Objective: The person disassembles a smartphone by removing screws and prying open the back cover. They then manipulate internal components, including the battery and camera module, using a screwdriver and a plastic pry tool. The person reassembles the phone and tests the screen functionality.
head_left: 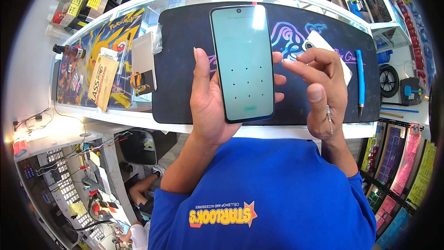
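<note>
A smartphone (247,51) lies upright in my left hand (208,106), over the dark mat. My left thumb stands off its left edge, and fingertips show along its right edge. On its pale green screen is a grid of dots with a small button below. To the right of the phone my right hand (327,76) hovers, index finger bent toward it and thumb apart. A thin metallic piece (329,119) shows at the thumb's base; whether worn or held I cannot tell. Behind this hand lies a white phone (318,38), partly hidden. A blue pen-like tool (360,83) rests farther right.
The black printed mat (185,28) covers the glass-topped counter. Left of it are a grey flat device (143,55), an orange flex cable (137,83), a brown envelope (104,81) and a brown bottle (74,51). People are partly visible beyond the counter and at lower left.
</note>
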